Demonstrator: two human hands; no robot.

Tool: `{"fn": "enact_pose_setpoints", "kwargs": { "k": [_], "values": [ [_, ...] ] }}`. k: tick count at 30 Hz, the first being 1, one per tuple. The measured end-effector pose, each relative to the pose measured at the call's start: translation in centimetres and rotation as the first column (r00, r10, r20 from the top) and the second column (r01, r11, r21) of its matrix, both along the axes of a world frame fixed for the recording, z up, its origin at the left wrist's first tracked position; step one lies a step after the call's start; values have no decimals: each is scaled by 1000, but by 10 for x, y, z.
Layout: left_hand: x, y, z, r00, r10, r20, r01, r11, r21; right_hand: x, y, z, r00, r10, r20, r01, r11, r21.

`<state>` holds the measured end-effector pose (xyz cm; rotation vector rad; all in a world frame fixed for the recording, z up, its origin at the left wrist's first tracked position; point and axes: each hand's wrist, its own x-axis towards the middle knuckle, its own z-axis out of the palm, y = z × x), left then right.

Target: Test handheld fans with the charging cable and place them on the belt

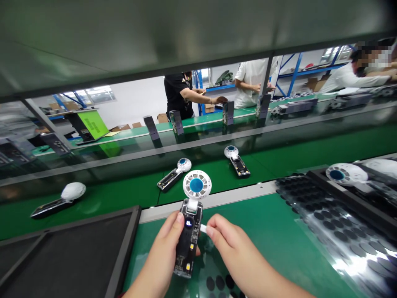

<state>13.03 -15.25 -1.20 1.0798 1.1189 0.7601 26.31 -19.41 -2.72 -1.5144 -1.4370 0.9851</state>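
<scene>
Three fans lie on the belt behind the mat.

White fan head, blue centre, green belt

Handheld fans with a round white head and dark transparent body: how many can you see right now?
5, maybe more. One in the left hand; three on the green conveyor belt: far left, centre, right of centre; one head on the right tray. Another white shape behind it is unclear.

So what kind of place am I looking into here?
Most likely an electronics assembly line in a factory. The left hand holds a small fan unit with its circuit board bare, more such units lie on the green conveyor belt, and other workers stand along the far side.
</scene>
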Motion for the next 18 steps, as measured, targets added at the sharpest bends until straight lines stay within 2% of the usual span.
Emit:
{"fn": "enact_pose_setpoints", "kwargs": {
  "k": [2,4,5,7,8,9,11,13,15,18],
  "values": [
    [-5,7,0,1000,-3,-1,3,1000,-3,4,-1,0,1000,-3,30,3,1000,10],
    [-20,23,2,991,137,-1,-137,990,26,14,-2,0,998,-29,63,29,1000,12],
    [-32,34,3,963,270,1,-270,961,56,19,-3,0,996,-45,79,44,999,8],
    [-62,62,3,869,494,29,-493,857,148,27,-5,-2,992,-38,120,40,999,-14],
    [-77,77,3,817,575,38,-571,800,186,27,-6,-4,989,2,146,2,1000,-26],
    [-91,91,1,784,621,20,-611,765,204,25,-6,-6,981,66,183,-60,997,-40],
    [-112,114,-5,766,639,-65,-614,759,216,15,-5,-15,933,217,286,-210,976,-54],
    [-119,133,-11,778,599,-191,-556,797,236,3,-3,-28,855,322,407,-325,944,-65],
    [-117,149,-15,756,561,-336,-479,825,300,-5,-3,-42,784,363,504,-371,924,-89],
    [-102,175,-14,653,522,-549,-332,848,413,-8,-4,-61,729,359,584,-360,925,-119]
  ]
}}
